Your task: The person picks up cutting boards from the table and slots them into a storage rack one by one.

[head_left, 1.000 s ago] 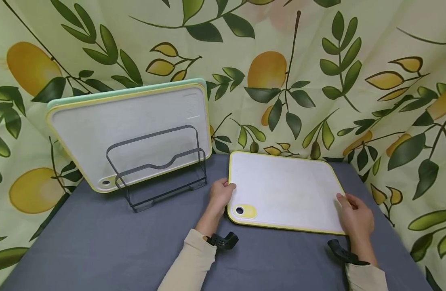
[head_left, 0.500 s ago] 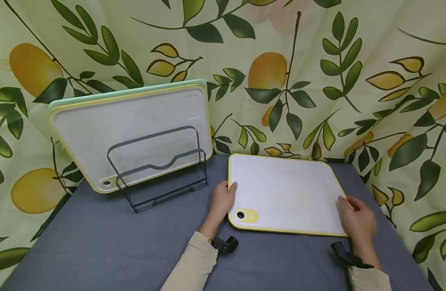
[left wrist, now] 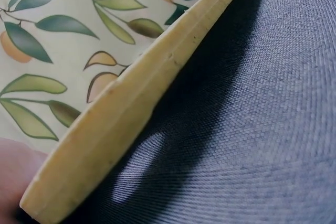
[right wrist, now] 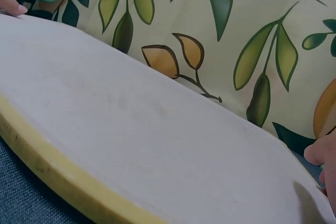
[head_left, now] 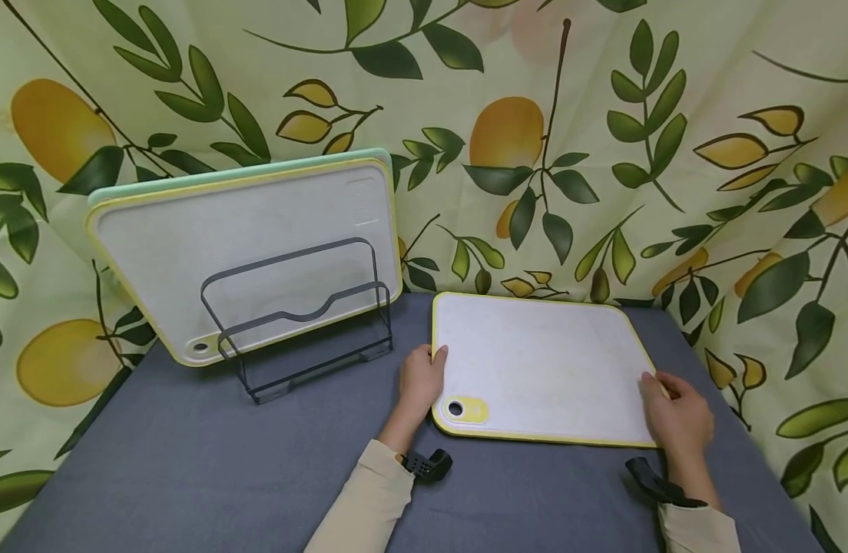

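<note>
A white cutting board with a yellow rim is held between my two hands at the right of the head view. At its left edge my left hand grips it, thumb on top and fingers under. My right hand pinches the opposite edge, thumb above. The board's near-left corner has a round hole in a yellow patch. From the left wrist, the yellow side of the board stands over a dark shadow on the cloth, its near edge raised. The right wrist view shows the white face with faint smudges.
On the left stands a dark wire rack. Another white board with a yellow rim leans back in it, a mint-green board behind. Grey cloth covers the table. A fruit-and-leaf patterned curtain hangs right behind.
The board's left side has come slightly toward me with my left hand, whose thumb now stands more upright at the edge. The right hand keeps its grip; the rack and its boards stay put.
</note>
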The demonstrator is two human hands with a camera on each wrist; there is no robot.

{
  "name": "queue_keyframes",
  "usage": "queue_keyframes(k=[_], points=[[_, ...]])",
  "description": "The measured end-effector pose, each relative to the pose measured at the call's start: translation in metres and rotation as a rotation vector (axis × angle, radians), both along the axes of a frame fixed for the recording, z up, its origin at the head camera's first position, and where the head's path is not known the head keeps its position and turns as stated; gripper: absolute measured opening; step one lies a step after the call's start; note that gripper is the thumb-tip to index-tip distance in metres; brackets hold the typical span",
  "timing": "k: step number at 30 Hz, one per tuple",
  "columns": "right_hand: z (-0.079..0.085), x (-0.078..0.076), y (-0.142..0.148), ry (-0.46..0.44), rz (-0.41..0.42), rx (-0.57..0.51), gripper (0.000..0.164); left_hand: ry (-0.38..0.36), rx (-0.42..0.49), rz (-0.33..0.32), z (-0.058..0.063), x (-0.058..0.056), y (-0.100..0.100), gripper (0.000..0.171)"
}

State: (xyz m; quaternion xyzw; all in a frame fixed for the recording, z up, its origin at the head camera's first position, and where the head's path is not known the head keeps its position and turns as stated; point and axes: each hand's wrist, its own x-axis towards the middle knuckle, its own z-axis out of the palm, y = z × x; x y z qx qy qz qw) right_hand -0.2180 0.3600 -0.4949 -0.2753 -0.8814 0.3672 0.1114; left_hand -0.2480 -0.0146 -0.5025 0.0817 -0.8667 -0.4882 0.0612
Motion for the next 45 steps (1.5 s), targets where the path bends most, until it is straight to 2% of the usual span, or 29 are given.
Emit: queue_keyframes(k=[18, 25, 33, 39, 45], points=[[0.001, -0.002, -0.001, 0.023, -0.012, 0.012, 0.06, 0.011, 0.035, 0.006, 0.001, 0.001, -0.001, 0.035], [0.005, -0.002, 0.001, -0.018, -0.015, -0.019, 0.062, 0.002, 0.062, -0.003, 0.002, 0.002, -0.001, 0.038], [0.01, -0.003, 0.009, -0.063, 0.03, -0.036, 0.066, 0.014, 0.096, -0.016, 0.003, 0.003, -0.002, 0.039], [0.017, -0.006, 0.017, -0.138, 0.087, -0.116, 0.077, 0.023, 0.113, -0.017, 0.002, 0.003, -0.002, 0.036], [0.022, -0.01, 0.024, -0.21, 0.096, -0.236, 0.085, 0.035, 0.131, -0.023, 0.0, 0.004, -0.003, 0.038]])
